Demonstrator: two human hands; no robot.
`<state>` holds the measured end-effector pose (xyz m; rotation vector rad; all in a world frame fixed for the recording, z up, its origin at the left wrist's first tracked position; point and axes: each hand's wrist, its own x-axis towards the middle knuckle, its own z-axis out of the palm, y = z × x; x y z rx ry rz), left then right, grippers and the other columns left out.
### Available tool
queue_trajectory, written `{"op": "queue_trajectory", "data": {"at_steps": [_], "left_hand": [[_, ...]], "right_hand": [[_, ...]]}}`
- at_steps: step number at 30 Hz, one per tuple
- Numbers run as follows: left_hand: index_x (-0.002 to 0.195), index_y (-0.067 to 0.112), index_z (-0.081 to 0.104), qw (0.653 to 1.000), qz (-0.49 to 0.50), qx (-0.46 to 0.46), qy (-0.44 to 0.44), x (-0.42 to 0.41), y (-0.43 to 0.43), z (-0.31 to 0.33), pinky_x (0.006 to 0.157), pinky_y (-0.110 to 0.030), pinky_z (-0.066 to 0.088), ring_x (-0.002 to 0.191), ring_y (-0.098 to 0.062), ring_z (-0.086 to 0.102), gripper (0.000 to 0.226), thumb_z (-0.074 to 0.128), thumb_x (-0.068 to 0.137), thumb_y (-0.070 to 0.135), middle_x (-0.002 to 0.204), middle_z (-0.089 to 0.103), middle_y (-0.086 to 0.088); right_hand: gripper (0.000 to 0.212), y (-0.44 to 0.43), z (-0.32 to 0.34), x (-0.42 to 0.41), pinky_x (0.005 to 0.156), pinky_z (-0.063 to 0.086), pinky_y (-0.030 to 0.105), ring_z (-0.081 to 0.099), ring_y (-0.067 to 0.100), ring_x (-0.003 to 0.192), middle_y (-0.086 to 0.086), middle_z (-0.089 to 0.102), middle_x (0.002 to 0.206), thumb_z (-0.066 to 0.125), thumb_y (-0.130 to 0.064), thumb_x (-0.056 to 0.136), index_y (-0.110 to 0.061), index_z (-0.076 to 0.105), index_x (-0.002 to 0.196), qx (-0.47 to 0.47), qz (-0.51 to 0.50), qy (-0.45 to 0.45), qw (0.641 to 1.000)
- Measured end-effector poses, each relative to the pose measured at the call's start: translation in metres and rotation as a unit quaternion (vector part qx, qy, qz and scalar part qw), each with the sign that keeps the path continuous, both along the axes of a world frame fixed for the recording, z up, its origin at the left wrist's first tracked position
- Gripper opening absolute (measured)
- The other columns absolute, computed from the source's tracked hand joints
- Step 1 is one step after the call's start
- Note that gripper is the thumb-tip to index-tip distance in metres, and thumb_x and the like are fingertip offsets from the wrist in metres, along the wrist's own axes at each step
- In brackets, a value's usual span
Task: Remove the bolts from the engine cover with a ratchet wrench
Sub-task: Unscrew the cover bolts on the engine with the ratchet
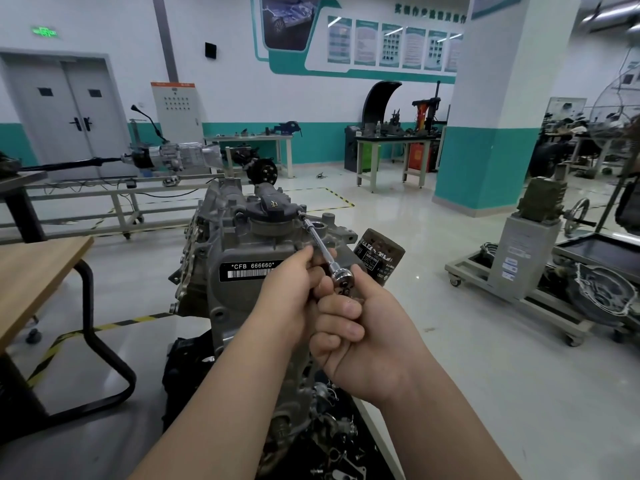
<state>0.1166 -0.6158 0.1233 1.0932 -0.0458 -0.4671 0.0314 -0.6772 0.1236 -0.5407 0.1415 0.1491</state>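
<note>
Engine cover (268,206) sits just above the centre of the frame, a dark cap-like piece on top of the grey engine (242,251). The bolt I'm after is at its right edge, hidden under the socket (301,214), so I can't see its head. I'd expect it to be small, hard steel: stiff at first, then free-spinning and easy to drop into the clutter below (probably a bit oily too).

My ratchet wrench (343,278) is rigid chrome, smooth enough to slip. I judge the best hold is well down the handle for leverage, with a second hold on the extension bar (320,241) to keep the socket square on the bolt. That is roughly how I have it. My right hand (363,337), centre-right, is fisted round the handle, which is buried in the palm with only the ratchet head showing above the thumb. My left hand (287,289), just left of it, pinches the lower part of the bar between fingertips and thumb. The two hands touch.

Counting: one wrench, one extension bar, one socket, one engine, and two hands, both occupied. One oil filter (379,257) sticks out just right of the engine, beside the ratchet head. One label plate (250,270) reads CFB 666660. I can't count the cover's bolts with any confidence; I can place only the one under the socket.
</note>
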Motion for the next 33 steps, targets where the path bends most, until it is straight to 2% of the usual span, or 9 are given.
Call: {"op": "queue_trajectory", "data": {"at_steps": [3,8,13,18,20,24,26,30,33], "left_hand": [[0.078,0.015,0.07,0.999,0.029,0.024,-0.03,0.002,-0.002,-0.002,0.043,-0.021,0.043,0.048,-0.012,0.048,0.038,0.047,0.099,0.036,0.054,0.052,-0.002],[0.071,0.016,0.068,0.999,-0.014,0.033,-0.023,-0.002,-0.004,0.004,0.037,-0.016,0.043,0.036,-0.011,0.05,0.043,0.051,0.095,0.047,0.046,0.055,-0.002],[0.071,0.013,0.059,0.999,-0.009,0.018,-0.032,-0.001,-0.007,0.007,0.033,-0.013,0.037,0.027,-0.008,0.045,0.036,0.051,0.099,0.034,0.038,0.051,0.003],[0.07,0.016,0.06,0.999,-0.015,0.014,-0.039,0.002,-0.008,0.002,0.036,-0.014,0.031,0.032,-0.007,0.032,0.033,0.052,0.098,0.033,0.045,0.042,0.006],[0.073,0.016,0.059,0.999,-0.017,0.022,-0.036,0.002,-0.008,0.001,0.037,-0.015,0.029,0.033,-0.007,0.026,0.032,0.052,0.098,0.035,0.042,0.038,0.008],[0.06,0.017,0.064,1.0,-0.011,0.015,-0.017,0.001,-0.009,0.002,0.044,-0.016,0.037,0.039,-0.007,0.041,0.04,0.056,0.096,0.034,0.048,0.049,0.005],[0.054,0.018,0.066,1.0,-0.017,0.001,-0.006,0.001,-0.01,0.002,0.057,-0.024,0.044,0.055,-0.011,0.051,0.045,0.057,0.095,0.033,0.062,0.058,0.002],[0.058,0.018,0.066,1.0,-0.013,0.017,-0.009,-0.002,-0.007,0.003,0.059,-0.026,0.044,0.059,-0.014,0.05,0.041,0.058,0.095,0.036,0.062,0.055,0.0],[0.058,0.017,0.067,0.999,-0.004,0.031,-0.006,-0.003,-0.005,0.004,0.061,-0.03,0.041,0.06,-0.016,0.047,0.043,0.058,0.094,0.039,0.058,0.056,-0.001]], "right_hand": [[0.045,0.0,0.0,0.0,0.035,0.029,0.016,0.028,0.005,0.026,-0.008,0.035,0.039,0.045,-0.049,0.093,-0.012,0.06,0.072,0.013,0.005,0.011,1.0],[0.05,0.001,0.002,0.0,0.034,0.029,0.016,0.027,0.006,0.027,-0.008,0.035,0.04,0.041,-0.053,0.096,-0.014,0.059,0.072,-0.013,-0.015,0.011,1.0],[0.054,0.0,-0.006,0.005,0.041,0.03,0.022,0.03,0.014,0.031,0.0,0.039,0.042,0.04,-0.054,0.099,-0.02,0.06,0.063,-0.28,-0.133,0.017,0.951],[0.06,-0.012,-0.003,0.001,0.049,0.043,0.029,0.053,0.014,0.041,0.0,0.056,0.044,0.035,-0.052,0.098,-0.015,0.055,0.055,-0.663,-0.2,0.012,0.722],[0.055,-0.014,0.002,-0.001,0.052,0.045,0.034,0.056,0.018,0.051,0.001,0.059,0.054,0.034,-0.054,0.097,-0.016,0.055,0.062,-0.752,-0.202,0.004,0.627],[0.04,-0.01,0.009,-0.003,0.046,0.024,0.029,0.039,0.01,0.053,-0.005,0.044,0.065,0.03,-0.055,0.099,-0.021,0.04,0.081,-0.886,-0.213,0.022,0.412],[0.035,-0.008,0.009,-0.002,0.048,0.024,0.03,0.039,0.014,0.056,-0.005,0.041,0.067,0.029,-0.054,0.1,-0.021,0.037,0.089,-0.907,-0.213,0.019,0.362],[0.037,-0.009,0.006,0.003,0.048,0.026,0.029,0.044,0.014,0.06,-0.005,0.046,0.07,0.027,-0.054,0.099,-0.021,0.041,0.089,-0.894,-0.219,0.008,0.39],[0.05,-0.012,0.001,0.005,0.05,0.035,0.029,0.053,0.014,0.058,-0.002,0.058,0.064,0.028,-0.056,0.098,-0.02,0.052,0.072,-0.835,-0.215,-0.007,0.507]]}}
